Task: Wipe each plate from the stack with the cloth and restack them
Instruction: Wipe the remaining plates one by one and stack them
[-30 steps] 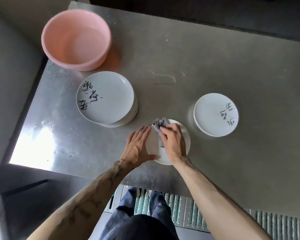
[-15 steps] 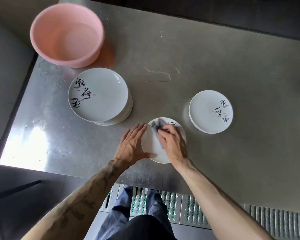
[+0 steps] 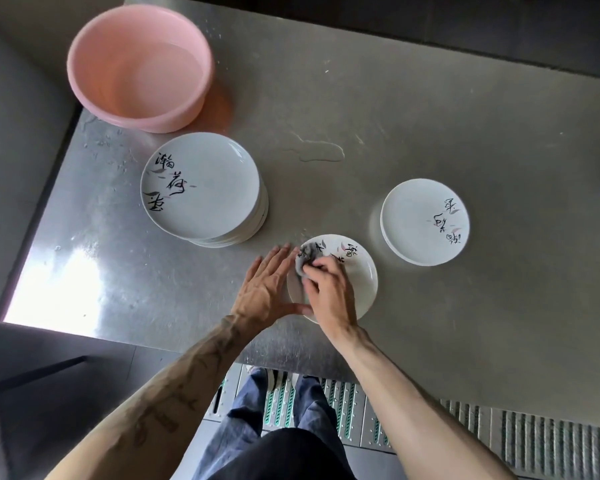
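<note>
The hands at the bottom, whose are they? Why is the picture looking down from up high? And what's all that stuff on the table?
They belong to a person, not a machine. A camera worn on the person's head looks down, so everything is seen from above. On the metal table stand a pink basin, a tall stack of white plates with painted writing, and a lower pile on the right. One plate lies alone in front. The right hand grips a grey cloth and presses it onto that plate to wipe it. The left hand lies flat at the plate's edge.
</note>
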A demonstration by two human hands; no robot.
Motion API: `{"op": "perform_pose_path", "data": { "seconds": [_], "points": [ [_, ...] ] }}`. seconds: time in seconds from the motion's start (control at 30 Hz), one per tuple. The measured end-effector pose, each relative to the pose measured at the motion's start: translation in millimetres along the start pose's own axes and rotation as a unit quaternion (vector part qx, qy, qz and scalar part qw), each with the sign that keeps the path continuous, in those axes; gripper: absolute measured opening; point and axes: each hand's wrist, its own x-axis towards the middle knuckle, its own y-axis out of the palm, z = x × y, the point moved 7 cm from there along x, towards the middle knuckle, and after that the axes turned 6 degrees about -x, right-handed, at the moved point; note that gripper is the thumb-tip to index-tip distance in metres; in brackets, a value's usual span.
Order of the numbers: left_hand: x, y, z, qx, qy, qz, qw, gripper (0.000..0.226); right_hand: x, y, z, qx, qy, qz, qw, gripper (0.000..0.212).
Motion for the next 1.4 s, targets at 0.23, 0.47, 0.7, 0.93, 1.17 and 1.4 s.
{"op": "perform_pose_path", "data": {
  "seconds": [0.23, 0.47, 0.7, 0.93, 1.17, 1.4],
  "points": [
    [-0.3, 1.6, -0.8, 0.017, 0.000, -0.006, 1.000, 0.132, 3.1, 2.9, -6.2, -0.006, -0.035, 0.034, 0.999, 0.025],
    [-1.0, 2.1, 0.2, 0.041, -0.002, 0.005, 0.999, 0.134, -16.5, 3.0, -17.5, -0.021, -0.122, 0.134, 0.983, 0.025],
    [0.3, 1.2, -1.8, 0.032, -0.015, 0.000, 0.999, 0.132, -16.9, -6.5, -19.3, -0.033, -0.135, 0.133, 0.981, 0.025],
    [0.1, 4.8, 1.6, 0.028, -0.014, 0.004, 0.999, 0.131, -25.5, -20.1, -40.4, -0.089, -0.164, 0.168, 0.968, 0.027],
    [-0.3, 5.8, 3.4, 0.015, -0.010, -0.002, 1.000, 0.129, 21.7, -28.6, -30.6, -0.064, -0.148, 0.057, 0.985, 0.018],
    [0.2, 4.2, -1.2, 0.019, -0.013, 0.003, 1.000, 0.127, -26.9, -37.3, -59.7, -0.119, -0.095, 0.038, 0.988, 0.034]
  ]
}}
